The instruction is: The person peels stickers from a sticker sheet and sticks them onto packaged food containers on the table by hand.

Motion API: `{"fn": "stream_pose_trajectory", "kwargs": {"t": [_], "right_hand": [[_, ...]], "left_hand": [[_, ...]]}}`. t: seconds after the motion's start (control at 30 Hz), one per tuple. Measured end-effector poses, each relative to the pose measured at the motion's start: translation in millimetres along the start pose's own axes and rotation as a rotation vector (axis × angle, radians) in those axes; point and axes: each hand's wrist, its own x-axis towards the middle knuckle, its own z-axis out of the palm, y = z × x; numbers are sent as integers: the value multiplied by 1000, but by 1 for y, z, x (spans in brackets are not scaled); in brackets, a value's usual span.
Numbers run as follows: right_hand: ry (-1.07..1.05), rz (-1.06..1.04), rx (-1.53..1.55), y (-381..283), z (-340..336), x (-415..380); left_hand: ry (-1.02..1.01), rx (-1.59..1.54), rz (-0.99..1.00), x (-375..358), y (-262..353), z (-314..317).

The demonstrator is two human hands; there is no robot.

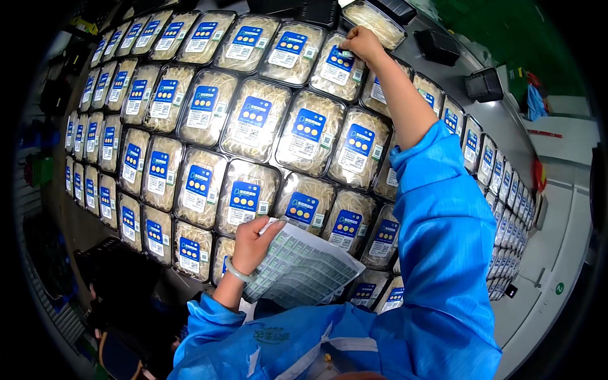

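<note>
My left hand is closed on a stack of sticker sheets, thumb on top. Rows of small green-and-white stickers cover the sheets, held low in front of my body. At the far end of my reach, my right hand has its fingers pinched together over a packed tray of bean sprouts. A small sticker shows right at those fingertips, over the tray's blue-and-white label. Neighbouring sprout trays lie in tight rows under both arms, many with a small green-and-white sticker beside the big label.
More labelled trays run off to the right along the metal table. An unlabelled sprout tray sits beyond my right hand. Black empty trays stand at the back. A blue cloth hangs at the far right.
</note>
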Motion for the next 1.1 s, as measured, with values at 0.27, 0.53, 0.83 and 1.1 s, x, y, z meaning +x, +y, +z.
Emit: {"fn": "stream_pose_trajectory", "kwargs": {"t": [0.27,0.53,0.83,1.1], "right_hand": [[-27,-38,-331,-35,-1,15],[45,-187,-44,-84,83,46],[-219,-351,-206,-152,63,-39],[-1008,-564,-96,-145,64,-291]], "left_hand": [[38,-18,6,-1,-16,-13],[48,-120,-6,5,-12,-19],[61,-195,35,-3,-28,-32],[29,-193,5,-3,-17,-32]]}}
